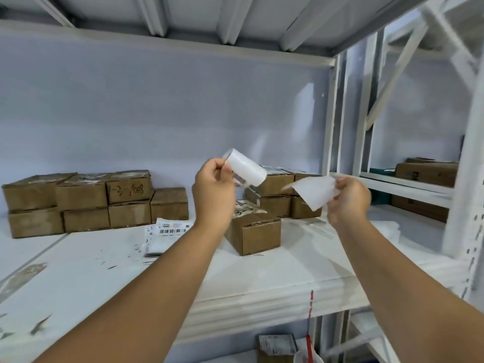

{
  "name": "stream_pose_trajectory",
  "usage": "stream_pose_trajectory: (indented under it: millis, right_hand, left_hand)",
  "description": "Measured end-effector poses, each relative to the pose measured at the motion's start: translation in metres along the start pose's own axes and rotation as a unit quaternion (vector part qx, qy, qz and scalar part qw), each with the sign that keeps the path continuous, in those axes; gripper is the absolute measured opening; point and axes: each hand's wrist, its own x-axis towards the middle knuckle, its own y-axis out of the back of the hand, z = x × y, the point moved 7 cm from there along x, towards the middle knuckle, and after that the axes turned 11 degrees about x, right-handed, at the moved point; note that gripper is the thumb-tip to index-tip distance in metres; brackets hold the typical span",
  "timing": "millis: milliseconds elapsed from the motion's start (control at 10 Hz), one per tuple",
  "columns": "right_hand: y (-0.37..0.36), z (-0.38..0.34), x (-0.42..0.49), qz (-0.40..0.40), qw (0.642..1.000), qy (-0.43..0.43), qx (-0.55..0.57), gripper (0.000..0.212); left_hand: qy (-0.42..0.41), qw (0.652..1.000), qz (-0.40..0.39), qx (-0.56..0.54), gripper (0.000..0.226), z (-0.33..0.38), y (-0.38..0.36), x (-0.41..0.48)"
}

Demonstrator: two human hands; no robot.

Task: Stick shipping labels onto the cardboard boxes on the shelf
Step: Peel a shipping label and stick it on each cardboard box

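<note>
Holding a curled white label point(245, 170) above the shelf point(262, 281), the left hand point(213, 186) pinches its upper left corner between thumb and fingers, closed firmly on the paper. The right hand point(347, 199) is closed on a flat white sheet point(313, 191), judged to be the peeled backing, gripped at its right edge. The two papers are apart, with a gap between them.

Judgement: the step in hand is separating label from liner. To do it well, keep the adhesive side away from the fingers and from itself, since the label already curls; drop the liner before applying.

Directly below and just beyond the left-hand grip sits a lone cardboard box point(252, 229), the nearest candidate. Stacked boxes point(281, 193) lie behind the label. An unlabelled stack point(78, 200) stands well left of the grip. Printed label sheets point(163, 235) lie on the shelf, below and left of it.
</note>
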Motion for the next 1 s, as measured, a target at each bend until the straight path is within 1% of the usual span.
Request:
stream_pose_trajectory:
  millis: [100,200,300,400,500,600,700,800,900,1000]
  right_hand:
    - [0.018,-0.007,0.018,0.026,0.998,0.016,-0.053,0.024]
    - [0.042,-0.004,0.054,0.028,0.991,0.029,-0.13,0.027]
    - [0.052,0.001,0.076,0.004,0.942,0.065,-0.328,0.019]
    - [0.051,-0.003,0.075,-0.014,0.897,0.114,-0.427,0.017]
    - [0.041,-0.014,0.07,-0.022,0.857,0.182,-0.481,0.016]
    - [0.042,-0.023,0.073,0.0,0.848,0.203,-0.489,0.022]
    - [0.046,-0.029,0.07,0.009,0.837,0.194,-0.512,0.024]
    - [0.041,-0.025,0.05,-0.014,0.796,0.22,-0.564,0.02]
    - [0.011,-0.015,0.015,-0.115,0.76,0.307,-0.561,0.017]
    - [-0.029,0.009,-0.008,-0.239,0.81,0.235,-0.481,0.02]
  left_hand:
    - [-0.029,0.999,0.023,0.039,0.016,0.006,-0.017,-0.004]
    - [-0.038,0.999,-0.003,0.039,0.018,-0.001,-0.032,-0.005]
    - [-0.071,0.993,-0.016,0.091,0.013,-0.003,-0.038,-0.01]
    - [-0.111,0.986,-0.009,0.126,0.012,0.004,-0.039,-0.015]
    - [-0.114,0.982,0.003,0.152,0.012,0.003,-0.034,-0.015]
    - [-0.101,0.983,0.012,0.155,0.012,-0.007,-0.031,-0.011]
    - [-0.094,0.983,0.016,0.156,0.012,-0.011,-0.03,-0.008]
    - [-0.092,0.984,0.015,0.154,0.012,-0.012,-0.03,-0.009]
    - [-0.101,0.982,0.017,0.16,0.012,-0.01,-0.03,-0.011]
    - [-0.126,0.973,0.026,0.19,0.012,-0.005,-0.029,-0.014]
